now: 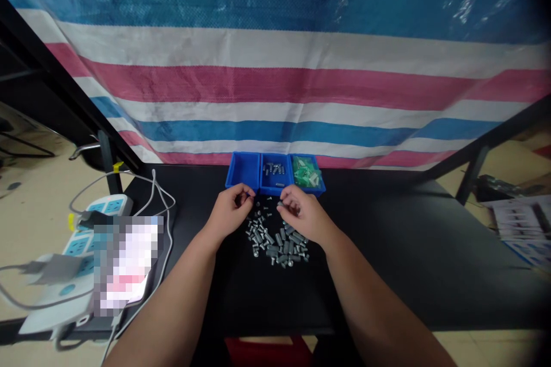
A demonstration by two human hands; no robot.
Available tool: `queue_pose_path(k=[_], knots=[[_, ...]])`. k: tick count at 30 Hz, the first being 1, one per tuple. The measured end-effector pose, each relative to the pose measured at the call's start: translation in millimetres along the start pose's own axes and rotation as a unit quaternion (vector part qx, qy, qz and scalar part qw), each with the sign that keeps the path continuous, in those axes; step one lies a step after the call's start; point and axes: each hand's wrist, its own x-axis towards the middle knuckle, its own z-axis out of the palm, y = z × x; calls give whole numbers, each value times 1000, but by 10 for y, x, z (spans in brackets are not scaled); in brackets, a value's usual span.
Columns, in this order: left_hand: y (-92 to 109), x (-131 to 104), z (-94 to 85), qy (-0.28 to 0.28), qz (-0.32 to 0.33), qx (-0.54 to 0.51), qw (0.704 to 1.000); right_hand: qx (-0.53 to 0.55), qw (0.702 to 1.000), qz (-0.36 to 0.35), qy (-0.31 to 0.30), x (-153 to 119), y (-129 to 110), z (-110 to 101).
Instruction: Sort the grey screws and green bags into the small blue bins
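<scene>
My left hand (232,209) is curled with its thumb and fingers pinched together, just in front of the left blue bin (244,168); whatever it may hold is too small to tell. Fingers bent, my right hand (303,212) is closed around a small dark grey piece at its fingertips, whose kind I cannot make out. Between and below the hands lies a pile of small metal screws and grey cylindrical pieces (282,245) on the black table. A few loose screws (266,208) are scattered between the hands. The middle blue bin (269,183) contains several metal pieces.
In the right blue bin is a green-tinted plastic bag (305,172) with small parts. A power strip (109,205) with plugs, white cables (169,229) and a blurred-out phone (129,264) occupy the left side. A striped plastic sheet (275,86) hangs behind the table (387,258).
</scene>
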Motion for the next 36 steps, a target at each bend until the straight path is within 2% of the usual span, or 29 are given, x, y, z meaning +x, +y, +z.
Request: queue_pose_path(k=[3,5,6,7,10,11,13,15,20,22,28,33,36], knots=[[15,3,-10,6,-2,3,1000,-28,994,1,-103,-15,38,-28],[23,7,-18,16,-2,4,1000,-31,992,-1,-124,-11,56,-16],[24,10,-21,20,-1,3,1000,-24,995,-2,-98,-3,67,-1],[24,12,-24,23,0,2,1000,-13,999,-3,-48,9,79,17],[14,13,-28,26,1,-5,1000,2,991,-2,132,47,128,50],[10,11,-29,27,2,-9,1000,-6,986,2,165,56,146,45],[5,7,-32,30,2,-17,999,-42,982,9,182,61,175,4],[6,3,-35,31,2,-20,999,-90,984,14,154,51,192,-65],[17,4,-43,31,5,-17,999,-175,983,7,-53,1,228,-206],[21,7,-44,32,4,-14,999,-196,976,6,-96,-12,255,-212],[24,3,-38,32,-2,-13,999,-200,969,22,-142,-29,304,-168],[4,0,-32,27,3,-14,1000,-207,967,22,-148,-29,305,-148],[3,0,-29,28,2,-11,1000,-219,967,20,-128,-7,278,-110]])
